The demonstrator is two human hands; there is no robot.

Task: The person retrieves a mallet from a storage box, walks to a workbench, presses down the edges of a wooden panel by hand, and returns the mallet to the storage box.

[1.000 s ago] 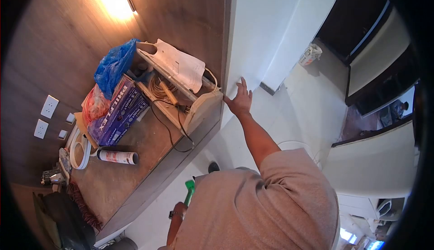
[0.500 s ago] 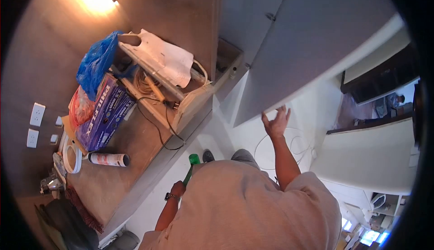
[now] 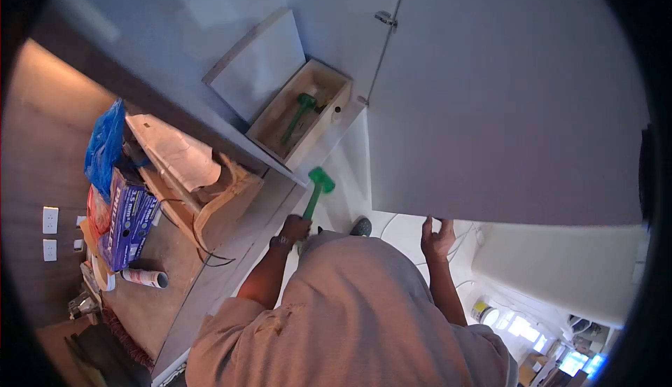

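My left hand (image 3: 296,228) is closed around the handle of a green mallet (image 3: 321,180), its head pointing up and away from me. The fingers of my right hand (image 3: 437,238) are at the lower edge of a large grey cabinet door (image 3: 504,107), which stands swung open on its hinges. Inside the cabinet is an open wooden box (image 3: 329,78) with a second green mallet (image 3: 299,117) lying in it. A pale board (image 3: 259,65) leans behind the box.
On the counter (image 3: 168,247) at the left are a wooden tool carrier (image 3: 227,205) with papers, a blue plastic bag (image 3: 103,149), a purple Philflex box (image 3: 126,222) and a tube (image 3: 145,278). Loose cable and a bucket (image 3: 484,311) are on the floor at the right.
The cabinet door has swung wide open with my right hand at its edge, showing the box inside. My left hand has raised the green mallet forward. The view has turned toward the cabinet.
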